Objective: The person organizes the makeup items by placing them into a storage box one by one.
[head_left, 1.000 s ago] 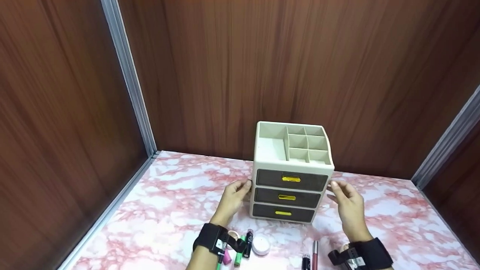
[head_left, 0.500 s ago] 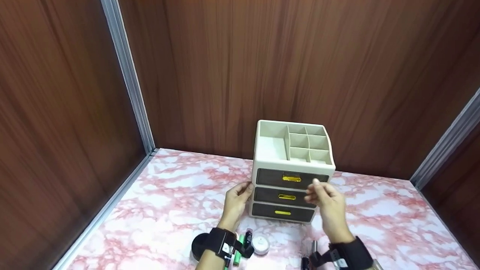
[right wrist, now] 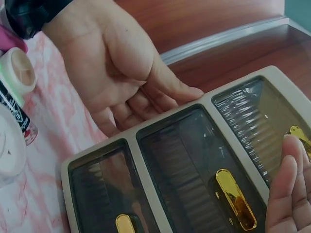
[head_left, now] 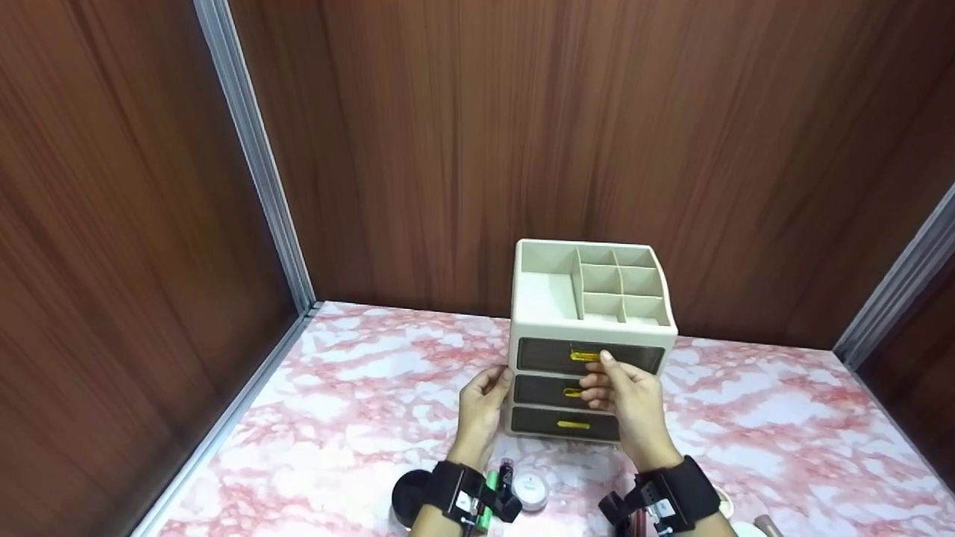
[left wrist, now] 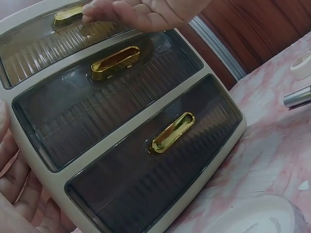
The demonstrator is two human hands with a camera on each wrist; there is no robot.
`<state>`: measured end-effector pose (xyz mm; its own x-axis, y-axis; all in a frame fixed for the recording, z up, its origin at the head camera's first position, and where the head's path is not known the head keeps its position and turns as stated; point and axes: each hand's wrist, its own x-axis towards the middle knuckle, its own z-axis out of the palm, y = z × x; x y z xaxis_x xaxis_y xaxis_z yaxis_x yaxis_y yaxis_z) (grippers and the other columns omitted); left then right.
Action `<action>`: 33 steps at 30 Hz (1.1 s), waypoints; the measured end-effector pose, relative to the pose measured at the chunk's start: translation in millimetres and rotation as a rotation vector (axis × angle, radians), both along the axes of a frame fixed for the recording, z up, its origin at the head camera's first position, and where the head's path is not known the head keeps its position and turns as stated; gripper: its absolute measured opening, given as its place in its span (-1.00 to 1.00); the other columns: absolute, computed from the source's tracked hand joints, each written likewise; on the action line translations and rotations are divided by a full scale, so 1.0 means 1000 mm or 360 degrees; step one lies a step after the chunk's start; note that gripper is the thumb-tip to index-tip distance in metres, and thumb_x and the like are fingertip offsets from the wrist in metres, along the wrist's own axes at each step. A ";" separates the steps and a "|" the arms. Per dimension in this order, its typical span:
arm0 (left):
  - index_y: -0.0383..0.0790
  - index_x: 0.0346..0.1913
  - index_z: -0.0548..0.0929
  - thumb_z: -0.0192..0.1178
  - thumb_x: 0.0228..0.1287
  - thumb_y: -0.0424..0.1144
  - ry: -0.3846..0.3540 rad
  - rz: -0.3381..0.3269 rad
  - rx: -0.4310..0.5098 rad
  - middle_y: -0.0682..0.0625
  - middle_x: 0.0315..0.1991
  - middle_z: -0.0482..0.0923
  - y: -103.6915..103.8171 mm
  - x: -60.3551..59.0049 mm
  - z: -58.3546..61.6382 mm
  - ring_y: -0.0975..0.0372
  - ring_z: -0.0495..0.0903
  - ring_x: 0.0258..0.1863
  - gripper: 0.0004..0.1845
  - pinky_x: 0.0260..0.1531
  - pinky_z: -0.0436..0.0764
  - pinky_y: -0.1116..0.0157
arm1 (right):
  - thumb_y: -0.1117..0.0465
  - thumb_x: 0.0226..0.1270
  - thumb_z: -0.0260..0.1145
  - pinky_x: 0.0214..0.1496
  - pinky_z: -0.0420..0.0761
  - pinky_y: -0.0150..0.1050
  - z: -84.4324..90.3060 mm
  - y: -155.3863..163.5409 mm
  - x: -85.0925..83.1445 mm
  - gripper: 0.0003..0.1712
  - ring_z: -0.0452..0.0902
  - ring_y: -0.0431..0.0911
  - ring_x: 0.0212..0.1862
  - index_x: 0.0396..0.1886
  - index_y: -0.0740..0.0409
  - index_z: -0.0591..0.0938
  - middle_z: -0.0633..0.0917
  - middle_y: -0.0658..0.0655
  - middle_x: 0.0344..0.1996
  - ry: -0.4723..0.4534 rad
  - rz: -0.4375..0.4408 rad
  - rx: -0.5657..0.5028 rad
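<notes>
A cream drawer organizer (head_left: 589,330) with dark see-through drawers and gold handles stands on the table in the head view. My left hand (head_left: 481,410) holds its left side; the right wrist view has the thumb on the front edge and the fingers behind it. At the top drawer (head_left: 543,354), my right hand (head_left: 634,406) has its thumb and fingertips beside the gold handle (head_left: 582,356), the other fingers loosely bent before the middle drawer. Contact with the handle is hard to tell. All drawers sit closed.
Near the front edge lie a white-lidded jar (head_left: 530,491), a green tube (head_left: 489,485), a black tube (head_left: 506,476) and a black round case (head_left: 409,496). Brown wood-grain walls (head_left: 418,149) stand behind and at the sides. Divided compartments (head_left: 621,280) top the organizer.
My right hand has left the organizer's right side and moved left across its front to the top drawer's handle. The left hand stays at the left side.
</notes>
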<state>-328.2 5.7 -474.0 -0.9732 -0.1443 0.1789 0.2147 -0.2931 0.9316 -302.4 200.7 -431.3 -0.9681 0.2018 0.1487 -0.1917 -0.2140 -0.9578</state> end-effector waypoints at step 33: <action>-0.52 -0.13 0.64 0.27 0.30 -0.28 0.0003 -0.0064 -0.0012 0.00 -0.29 0.65 -0.005 0.000 -0.002 0.27 0.56 -0.27 -0.71 -0.15 0.58 0.31 | 0.21 0.46 0.19 -0.64 0.43 -0.39 0.000 -0.007 0.036 -0.66 0.44 -0.16 -0.69 -0.50 0.29 0.66 0.58 0.11 -0.69 -0.0022 0.0064 -0.0257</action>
<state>-328.0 1.2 -475.6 -0.9778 -0.1039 0.1818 0.2049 -0.2945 0.9334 -266.8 193.7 -431.7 -0.9776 0.1831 0.1039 -0.1668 -0.3729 -0.9128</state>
